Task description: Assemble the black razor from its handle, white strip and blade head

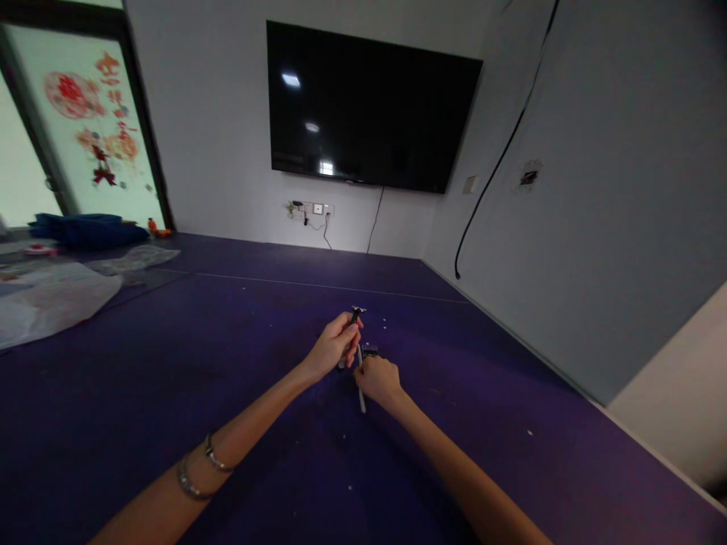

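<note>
My left hand is closed around a slim tool with a dark handle and a light crosswise head, shaped like a razor. The head points up and away from me. Just to the right, my right hand is closed on a thin white stick, whose lower end sticks out below the fingers. Beyond the right knuckles sits a small dark block-like object; whether the hand touches it I cannot tell. Both hands are close together, low over the purple surface.
Small white bits are scattered on the purple surface. At the left lie crumpled clear plastic sheeting and a dark blue cloth bundle. A television hangs on the wall, above sockets. A black cable dangles at the right.
</note>
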The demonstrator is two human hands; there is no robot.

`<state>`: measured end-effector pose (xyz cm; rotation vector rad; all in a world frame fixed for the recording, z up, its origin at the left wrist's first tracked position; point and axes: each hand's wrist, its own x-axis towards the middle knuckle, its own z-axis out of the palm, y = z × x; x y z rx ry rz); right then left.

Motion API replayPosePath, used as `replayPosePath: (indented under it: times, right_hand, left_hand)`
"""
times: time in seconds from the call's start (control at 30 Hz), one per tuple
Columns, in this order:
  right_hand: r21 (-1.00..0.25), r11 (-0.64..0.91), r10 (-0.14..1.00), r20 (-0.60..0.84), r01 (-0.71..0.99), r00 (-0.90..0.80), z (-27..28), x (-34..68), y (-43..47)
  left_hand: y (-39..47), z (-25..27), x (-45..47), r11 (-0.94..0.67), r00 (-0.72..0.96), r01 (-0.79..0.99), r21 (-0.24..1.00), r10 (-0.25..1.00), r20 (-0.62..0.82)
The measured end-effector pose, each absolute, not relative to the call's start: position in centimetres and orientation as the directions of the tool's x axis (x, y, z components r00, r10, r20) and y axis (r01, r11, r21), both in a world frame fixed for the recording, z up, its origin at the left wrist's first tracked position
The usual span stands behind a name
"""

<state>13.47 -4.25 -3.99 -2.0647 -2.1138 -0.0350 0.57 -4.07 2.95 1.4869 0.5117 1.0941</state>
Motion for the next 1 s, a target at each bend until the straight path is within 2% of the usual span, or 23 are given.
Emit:
replayPosePath:
  times: [0.73,0.83,1.0]
  right_hand:
    - [-0.173,-0.009,0.989,0.143,0.985,0.035,-4.1,15.8,-3.4]
    - [-0.199,0.031,0.988,0.155,0.98,0.0,-3.9,18.0,-2.2]
    - [-0.258,0.183,0.973,0.184,0.949,-0.138,-4.0,20.5,-0.3]
  left_hand:
    - [-3.3,1.7,0.7,-0.236,0.45,-0.222,0.946,0.836,0.314]
    - [-3.0,1.3,0.8,-0.253,0.443,-0.207,0.945,0.837,0.321]
    - [-2.4,0.4,0.8,-0.245,0.441,-0.2,0.949,0.842,0.31]
